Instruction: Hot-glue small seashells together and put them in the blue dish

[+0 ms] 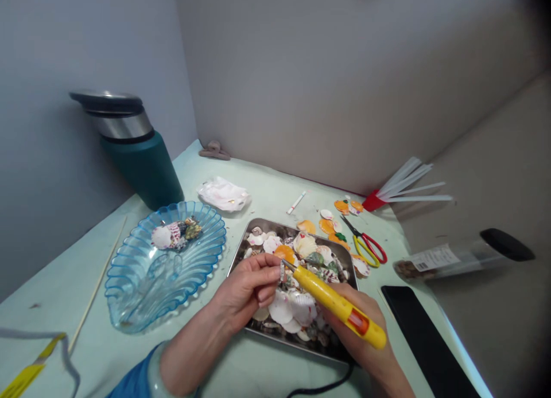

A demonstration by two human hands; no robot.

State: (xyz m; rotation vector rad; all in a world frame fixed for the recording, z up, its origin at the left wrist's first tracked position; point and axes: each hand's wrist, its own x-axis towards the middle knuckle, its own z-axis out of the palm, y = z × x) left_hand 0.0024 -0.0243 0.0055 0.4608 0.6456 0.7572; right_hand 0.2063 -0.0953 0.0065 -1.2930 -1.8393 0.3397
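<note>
My left hand (pixel 249 289) pinches a small speckled shell (pixel 282 272) between thumb and fingertips, above a metal tray (pixel 236 259). My right hand (pixel 359 317) is wrapped round a yellow hot glue pen (pixel 329 295) with an orange-red window. Its metal nozzle points left and meets or nearly meets the small shell; I cannot tell which. Underneath, the tray is heaped with mixed seashells (pixel 305 246), white, orange and greenish. Part of the heap is hidden by both hands. A black cord (pixel 322 389) curves below the right wrist.
To the left, a blue scalloped dish (pixel 166 295) holds a shell cluster (pixel 176 234), with a teal bottle (pixel 144 163) behind. Red-and-yellow scissors (pixel 365 246), orange shells, a red cup (pixel 374 201) of translucent sticks, a clear container (pixel 456 257) and a black phone (pixel 424 335) lie right.
</note>
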